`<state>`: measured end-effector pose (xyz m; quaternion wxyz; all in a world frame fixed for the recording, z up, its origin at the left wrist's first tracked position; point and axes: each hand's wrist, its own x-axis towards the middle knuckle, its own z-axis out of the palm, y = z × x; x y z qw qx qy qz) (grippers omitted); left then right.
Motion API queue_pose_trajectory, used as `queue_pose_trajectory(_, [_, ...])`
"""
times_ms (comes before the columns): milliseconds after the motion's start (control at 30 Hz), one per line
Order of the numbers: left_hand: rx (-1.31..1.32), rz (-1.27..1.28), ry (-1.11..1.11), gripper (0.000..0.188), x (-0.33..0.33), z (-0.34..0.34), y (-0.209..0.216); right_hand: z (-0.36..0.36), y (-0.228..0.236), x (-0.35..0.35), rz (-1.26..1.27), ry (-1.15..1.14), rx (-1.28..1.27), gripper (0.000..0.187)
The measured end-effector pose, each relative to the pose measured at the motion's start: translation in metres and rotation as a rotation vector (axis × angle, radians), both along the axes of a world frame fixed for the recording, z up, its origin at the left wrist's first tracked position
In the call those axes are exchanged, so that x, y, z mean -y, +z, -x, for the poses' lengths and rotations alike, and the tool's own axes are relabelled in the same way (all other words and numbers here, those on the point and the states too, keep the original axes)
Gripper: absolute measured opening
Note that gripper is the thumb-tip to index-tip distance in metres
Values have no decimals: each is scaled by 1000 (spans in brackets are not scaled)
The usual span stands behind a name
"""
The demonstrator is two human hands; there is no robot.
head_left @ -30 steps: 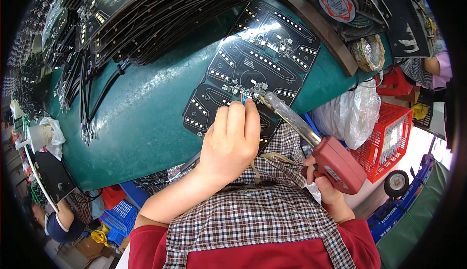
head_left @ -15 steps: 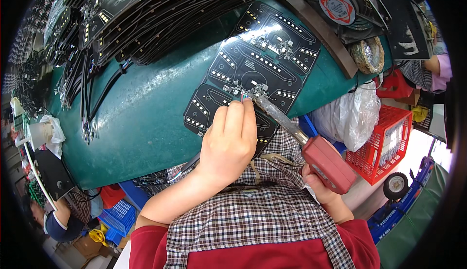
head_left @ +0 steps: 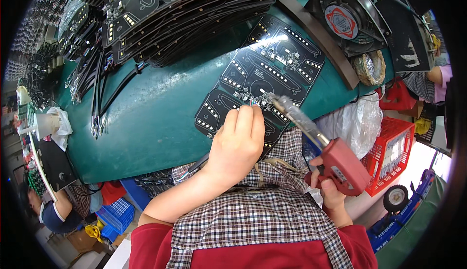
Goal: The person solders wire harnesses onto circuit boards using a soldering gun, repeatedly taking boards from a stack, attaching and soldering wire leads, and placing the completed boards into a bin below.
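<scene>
A black circuit board (head_left: 287,85) with rows of small LEDs lies slanted on the green table, its near end toward my apron. My left hand (head_left: 238,140) rests over its lower part, fingers pinched on thin coloured wires (head_left: 253,103) at the small components. A dark cable (head_left: 197,164) runs out beneath that wrist. In my right hand (head_left: 332,193) is a red soldering gun (head_left: 346,168), gripped by its handle. Its long metal barrel points up and left, with the tip just right of the wires. Whether the tip touches the board cannot be made out.
Stacked circuit boards (head_left: 194,18) with hanging cables (head_left: 116,86) fill the far left of the green table (head_left: 146,147). A fan (head_left: 340,21) stands behind a dark bar (head_left: 321,45) at far right, near a round solder-crusted holder (head_left: 368,68). A red crate (head_left: 389,147) sits lower right.
The soldering gun has drawn back to the right, its tip away from the wires at my left fingertips. My left hand keeps its pinch. The whole view has shifted slightly.
</scene>
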<state>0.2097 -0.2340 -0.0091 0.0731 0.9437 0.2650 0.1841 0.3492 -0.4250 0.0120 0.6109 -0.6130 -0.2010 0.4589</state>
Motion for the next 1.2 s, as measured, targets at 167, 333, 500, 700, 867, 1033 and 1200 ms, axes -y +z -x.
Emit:
queue_pose_trajectory(167, [35, 4, 4, 32, -1, 5, -3, -3, -17, 15, 211, 234, 363, 67])
queue_pose_trajectory(333, [69, 17, -7, 32, -1, 5, -5, 3, -3, -3, 180, 77, 67, 60])
queue_pose_trajectory(500, [49, 23, 4, 32, -1, 5, -3, -7, -9, 4, 214, 223, 285, 61])
queue_pose_trajectory(700, [53, 17, 5, 32, 1, 1, -5, -7, 3, 1, 11, 73, 50, 61])
queue_pose_trajectory(867, [30, 27, 5, 34, 3, -3, -2, -12, 9, 16, -123, -221, 287, 62])
queue_pose_trajectory(1033, [-89, 38, 96, 28, 6, 4, 7, -25, -3, 11, -232, -509, 673, 45])
queue_pose_trajectory(1200, [273, 233, 303, 10, -30, 45, 35, -52, 9, -7, 10, -488, 875, 33])
